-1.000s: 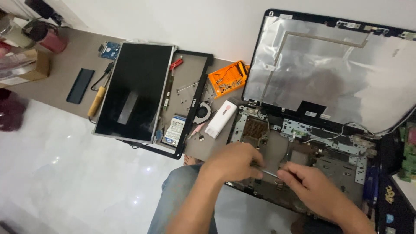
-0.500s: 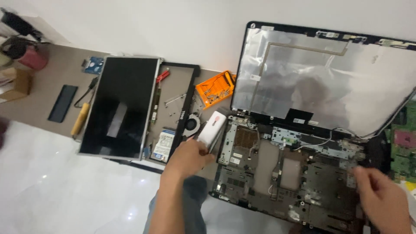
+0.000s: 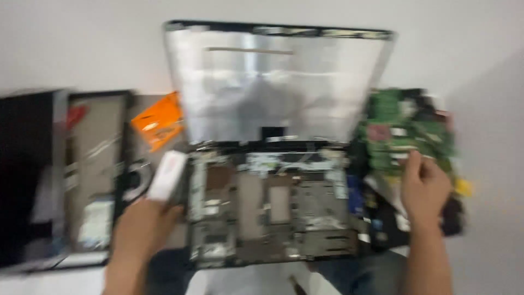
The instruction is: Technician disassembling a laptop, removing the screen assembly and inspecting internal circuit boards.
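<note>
The whole view is motion-blurred. An opened laptop base with bare internals lies in front of me, its silver-backed lid standing up behind it. My left hand sits at the base's left edge, just below a white oblong box; its fingers are not clear. My right hand reaches to the right of the base, with curled fingers at the lower edge of a green circuit board. The blur hides whether it grips anything.
A black screen panel and a black bezel frame with small parts lie at the left. An orange case sits behind the white box. Dark parts and a yellow piece are piled under the circuit board. My knees show below.
The view has swung right. My right hand has moved off the laptop base to the green circuit board at its right. My left hand stays by the white box.
</note>
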